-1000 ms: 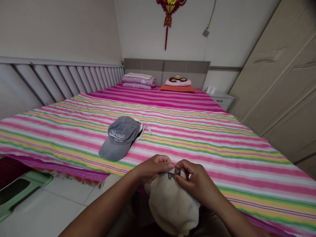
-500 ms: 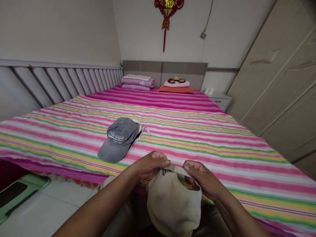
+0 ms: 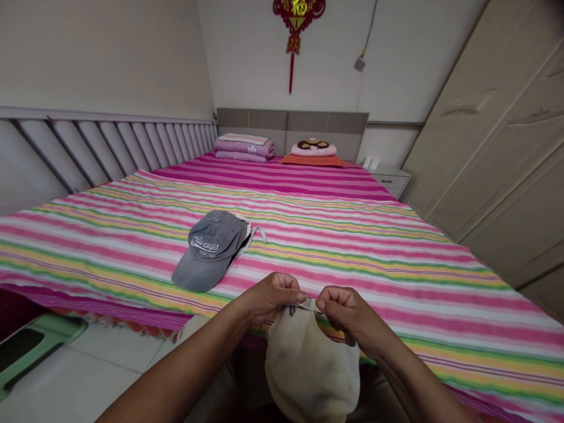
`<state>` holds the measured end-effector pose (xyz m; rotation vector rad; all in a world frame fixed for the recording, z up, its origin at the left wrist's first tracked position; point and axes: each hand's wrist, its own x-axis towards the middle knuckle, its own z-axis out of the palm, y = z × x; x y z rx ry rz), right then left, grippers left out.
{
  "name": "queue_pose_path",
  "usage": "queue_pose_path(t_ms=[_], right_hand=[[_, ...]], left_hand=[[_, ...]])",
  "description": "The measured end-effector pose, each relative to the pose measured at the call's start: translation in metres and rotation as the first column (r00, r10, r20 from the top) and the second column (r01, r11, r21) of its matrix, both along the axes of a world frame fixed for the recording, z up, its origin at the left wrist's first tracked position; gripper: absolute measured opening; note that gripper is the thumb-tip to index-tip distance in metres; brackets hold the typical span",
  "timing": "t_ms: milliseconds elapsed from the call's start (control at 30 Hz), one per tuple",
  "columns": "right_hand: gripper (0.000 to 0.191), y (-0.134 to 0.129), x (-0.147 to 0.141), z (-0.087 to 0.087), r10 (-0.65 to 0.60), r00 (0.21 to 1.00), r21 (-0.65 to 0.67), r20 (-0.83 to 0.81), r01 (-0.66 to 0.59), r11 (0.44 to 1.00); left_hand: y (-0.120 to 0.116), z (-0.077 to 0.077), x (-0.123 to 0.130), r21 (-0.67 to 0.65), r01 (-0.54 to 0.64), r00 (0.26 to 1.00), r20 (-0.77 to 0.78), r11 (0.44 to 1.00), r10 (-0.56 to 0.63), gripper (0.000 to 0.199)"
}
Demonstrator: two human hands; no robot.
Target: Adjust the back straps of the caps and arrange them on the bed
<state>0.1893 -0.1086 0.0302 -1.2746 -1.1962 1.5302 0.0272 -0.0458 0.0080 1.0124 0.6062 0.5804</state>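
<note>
A beige cap (image 3: 312,364) hangs low in front of me, its back opening turned up and its lower part cut off by the frame. My left hand (image 3: 277,296) pinches the buckle end of the cap's back strap, where a small metal buckle (image 3: 305,304) shows at the fingertips. Close beside it, my right hand (image 3: 346,308) is closed on the strap (image 3: 314,305) with thumb and fingers. Farther off to the left, a grey cap (image 3: 215,244) with white lettering lies on the bed, its pale strap end sticking out to the right.
The bed carries a striped sheet (image 3: 365,252). Folded purple bedding (image 3: 244,148) and a pink pillow stack (image 3: 314,151) lie by the headboard (image 3: 326,124). A green stool (image 3: 39,346) stands at lower left, a white nightstand (image 3: 391,179) at back right, a wardrobe (image 3: 489,129) along the right.
My right hand has moved left along the strap, closer to the buckle and my left hand. The strap gap between my hands is shorter. The grey cap lies in place.
</note>
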Motion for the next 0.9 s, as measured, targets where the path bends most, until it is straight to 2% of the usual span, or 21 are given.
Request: queue_pose_path(t_ms=[233, 600, 700, 800, 900], right_hand=[[0.03, 0.0, 0.007, 0.003, 0.01, 1.0, -0.009, 0.018, -0.01, 1.0], [0.028, 0.003, 0.008, -0.007, -0.003, 0.99, 0.0, -0.144, 0.003, 1.0], [0.027, 0.006, 0.007, -0.007, 0.007, 0.985, 0.014, -0.171, -0.004, 1.0], [0.027, 0.011, 0.01, -0.008, 0.035, 0.985, 0.051, -0.168, -0.027, 0.998], [0.029, 0.016, 0.018, -0.014, 0.095, 0.982, 0.059, -0.166, -0.086, 0.995]], left_hand=[[-0.004, 0.003, 0.0, 0.002, 0.011, 0.999, 0.051, 1.0, -0.011, 0.03], [-0.007, -0.005, 0.005, -0.021, -0.028, 0.976, 0.214, 0.999, 0.032, 0.03], [-0.005, -0.007, 0.003, -0.085, 0.05, 0.983, 0.18, 0.995, -0.035, 0.026], [-0.002, -0.008, -0.001, -0.154, 0.197, 0.98, 0.06, 0.968, -0.19, 0.022], [0.001, -0.008, -0.003, -0.143, 0.25, 0.968, 0.019, 0.958, -0.25, 0.025]])
